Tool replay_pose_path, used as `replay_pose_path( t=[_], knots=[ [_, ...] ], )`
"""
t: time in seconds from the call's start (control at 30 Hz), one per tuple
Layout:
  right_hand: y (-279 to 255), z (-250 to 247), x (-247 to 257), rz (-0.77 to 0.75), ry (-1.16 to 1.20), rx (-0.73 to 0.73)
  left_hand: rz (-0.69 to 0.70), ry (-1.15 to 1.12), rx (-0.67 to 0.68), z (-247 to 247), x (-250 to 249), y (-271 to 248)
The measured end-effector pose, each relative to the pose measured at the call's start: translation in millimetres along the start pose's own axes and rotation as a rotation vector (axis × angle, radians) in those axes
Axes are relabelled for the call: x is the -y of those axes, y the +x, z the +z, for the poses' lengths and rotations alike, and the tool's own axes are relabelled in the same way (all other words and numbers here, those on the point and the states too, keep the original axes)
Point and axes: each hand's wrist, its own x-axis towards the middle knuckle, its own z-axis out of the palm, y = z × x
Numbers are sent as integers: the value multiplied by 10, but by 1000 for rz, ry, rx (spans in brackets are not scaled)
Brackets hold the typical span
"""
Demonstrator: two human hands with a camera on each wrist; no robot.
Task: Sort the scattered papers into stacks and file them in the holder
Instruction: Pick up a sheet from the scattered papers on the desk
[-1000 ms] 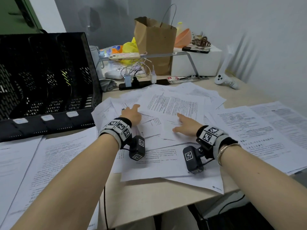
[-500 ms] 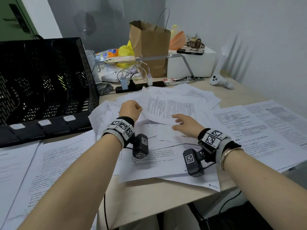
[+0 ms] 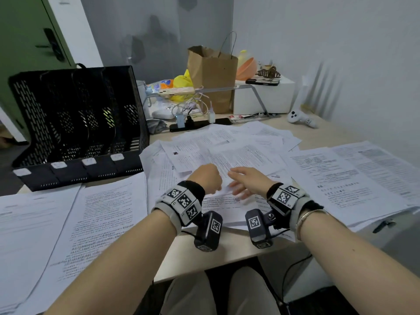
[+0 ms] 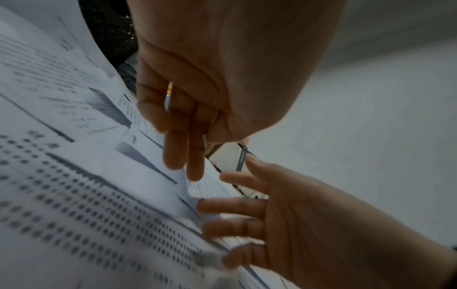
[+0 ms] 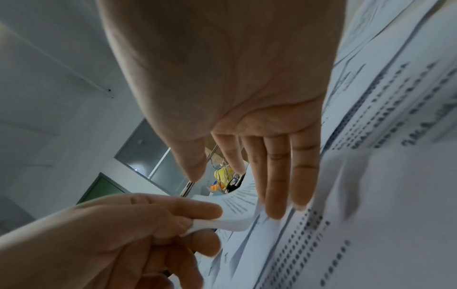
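Printed sheets (image 3: 227, 142) lie scattered and overlapping in the middle of the desk. The black mesh file holder (image 3: 79, 123) stands at the back left with its slots dark. My left hand (image 3: 210, 180) pinches the near corner of one printed sheet (image 5: 237, 211) between thumb and forefinger, and the corner curls upward. My right hand (image 3: 241, 183) is right beside it, fingers straight and slightly spread, with the fingertips (image 5: 284, 205) touching the papers underneath. In the left wrist view the right hand (image 4: 247, 215) reaches in under the left fingers (image 4: 183, 152).
Flat stacks of sheets lie at the front left (image 3: 56, 223) and on the right (image 3: 352, 178). Behind the pile are a power strip with cables (image 3: 193, 123), a brown paper bag (image 3: 211, 76), a white box (image 3: 263, 98) and a white controller (image 3: 300, 118). The desk edge (image 3: 216, 262) is near me.
The left hand went from lying flat on the pile to pinching a sheet corner. Both hands drew back toward me and closer together, and the right hand now meets the left.
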Motion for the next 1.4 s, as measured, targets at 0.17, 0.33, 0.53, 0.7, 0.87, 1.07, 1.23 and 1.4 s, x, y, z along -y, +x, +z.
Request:
replay_pose_path(
  t=[0.17, 0.33, 0.53, 0.7, 0.87, 1.07, 1.23, 1.4],
  knots=[
    [-67, 51, 28, -36, 28, -41, 100, -118, 8, 92, 7, -166],
    [-90, 76, 53, -13, 120, -25, 180, -65, -7, 35, -56, -253],
    [-100, -28, 22, -90, 179, -326, 97, -140, 27, -37, -2, -364],
    [-153, -204, 15, -119, 154, -470, -41, -178, -125, -162, 171, -305],
    [-251, -312, 10, -242, 171, -532, -131, 2, -179, -191, 273, -102],
    [-324, -457, 53, -361, 87, -670, -183, -179, -197, -198, 251, 46],
    [-362, -487, 6, -358, 93, -676, -109, -363, -368, -259, 185, 6],
    [-351, -374, -103, -260, -56, -573, -21, -399, -503, -255, 164, -122]
  ],
)
